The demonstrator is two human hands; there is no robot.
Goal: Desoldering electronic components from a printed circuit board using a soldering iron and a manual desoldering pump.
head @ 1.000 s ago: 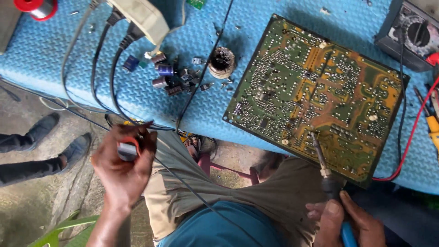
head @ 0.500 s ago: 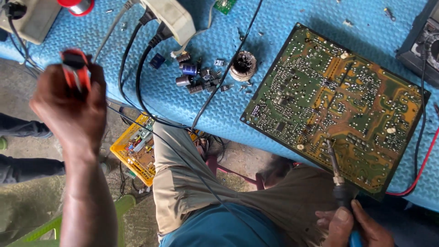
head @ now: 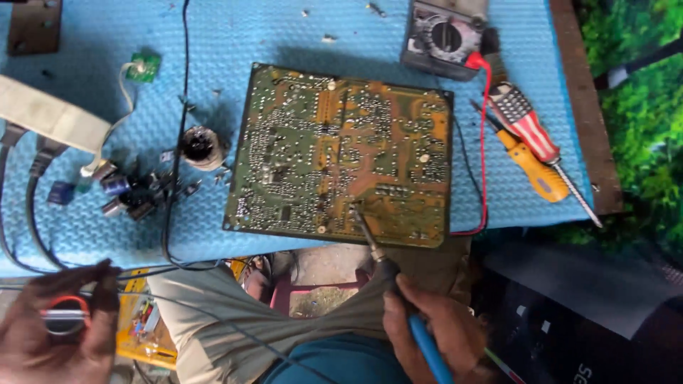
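Right hand closed around soldering iron, tip touching circuit board on counter. Left hand curled around solder spool, below counter edge.

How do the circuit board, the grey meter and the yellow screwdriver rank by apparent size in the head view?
1. circuit board, clearly largest
2. grey meter, partly cut off by the frame
3. yellow screwdriver, thinnest
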